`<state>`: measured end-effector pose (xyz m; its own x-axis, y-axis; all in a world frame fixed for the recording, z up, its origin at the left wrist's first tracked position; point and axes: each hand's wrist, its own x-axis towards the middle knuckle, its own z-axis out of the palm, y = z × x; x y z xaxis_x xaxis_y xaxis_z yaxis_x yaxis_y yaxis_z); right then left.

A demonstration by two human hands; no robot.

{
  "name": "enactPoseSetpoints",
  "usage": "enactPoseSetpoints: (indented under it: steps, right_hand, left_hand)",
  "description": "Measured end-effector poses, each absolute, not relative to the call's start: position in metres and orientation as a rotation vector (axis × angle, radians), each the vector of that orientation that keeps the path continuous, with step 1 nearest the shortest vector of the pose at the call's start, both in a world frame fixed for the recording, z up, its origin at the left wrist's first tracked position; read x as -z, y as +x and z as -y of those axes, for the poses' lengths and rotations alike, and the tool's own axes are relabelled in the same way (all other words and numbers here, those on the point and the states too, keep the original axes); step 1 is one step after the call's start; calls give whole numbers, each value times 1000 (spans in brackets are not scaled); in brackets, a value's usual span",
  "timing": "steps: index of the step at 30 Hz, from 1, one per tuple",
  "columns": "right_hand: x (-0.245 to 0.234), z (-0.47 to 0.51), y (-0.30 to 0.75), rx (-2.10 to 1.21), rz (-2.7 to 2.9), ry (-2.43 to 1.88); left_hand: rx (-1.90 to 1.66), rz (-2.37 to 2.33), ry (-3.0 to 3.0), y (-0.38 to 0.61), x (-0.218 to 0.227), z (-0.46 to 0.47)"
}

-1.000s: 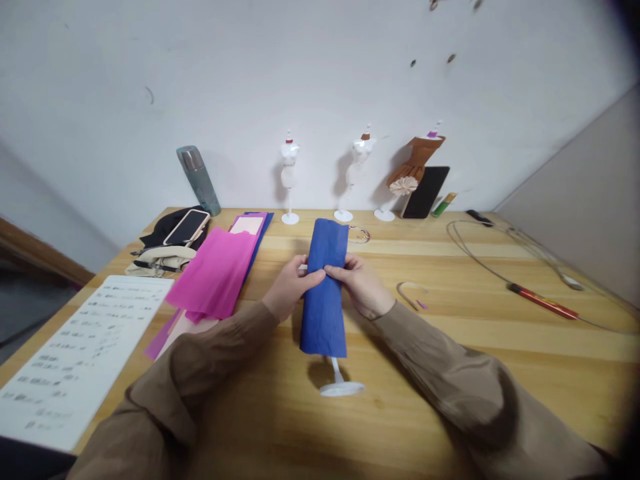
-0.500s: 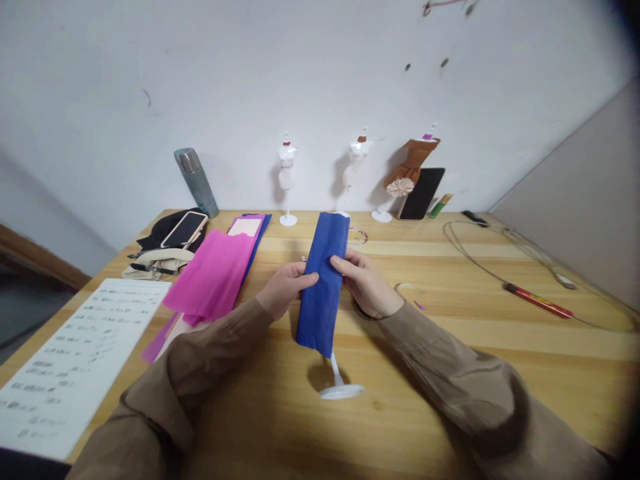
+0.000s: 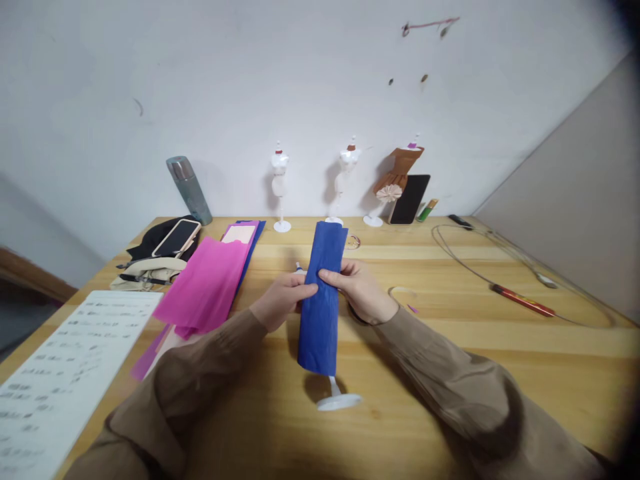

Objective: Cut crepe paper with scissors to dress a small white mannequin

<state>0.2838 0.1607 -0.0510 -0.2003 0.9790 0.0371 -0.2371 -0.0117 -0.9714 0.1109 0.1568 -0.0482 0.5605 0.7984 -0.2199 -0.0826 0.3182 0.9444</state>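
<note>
Both hands hold a strip of blue crepe paper (image 3: 320,303) around a small white mannequin stand (image 3: 337,400) above the tabletop (image 3: 450,373). The left hand (image 3: 280,301) and right hand (image 3: 361,290) have their fingers clamped on the paper's middle, thumbs nearly touching.

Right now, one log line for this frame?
left hand: pinching blue crepe-paper strip | right hand: pinching same strip | strip: covering small white mannequin stand | stand: base on wooden table

A craft workroom: 3 miniature mannequins (image 3: 345,177), crepe paper (image 3: 207,287) on a wooden table (image 3: 500,347).
</note>
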Motion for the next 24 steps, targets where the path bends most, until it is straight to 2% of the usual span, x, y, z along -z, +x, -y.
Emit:
enactPoseSetpoints:
  steps: [12, 18, 24]
  right_hand:
    - [43, -158, 288, -1575, 1335, -870]
    - [43, -162, 287, -1421, 1172, -930]
    - [45, -166, 281, -1414, 1171, -974]
  left_hand:
    - [-668, -748, 1082, 112, 47, -154]
    - [-863, -989, 1223, 113, 46, -154]
    - [-866, -1021, 1364, 112, 46, -159]
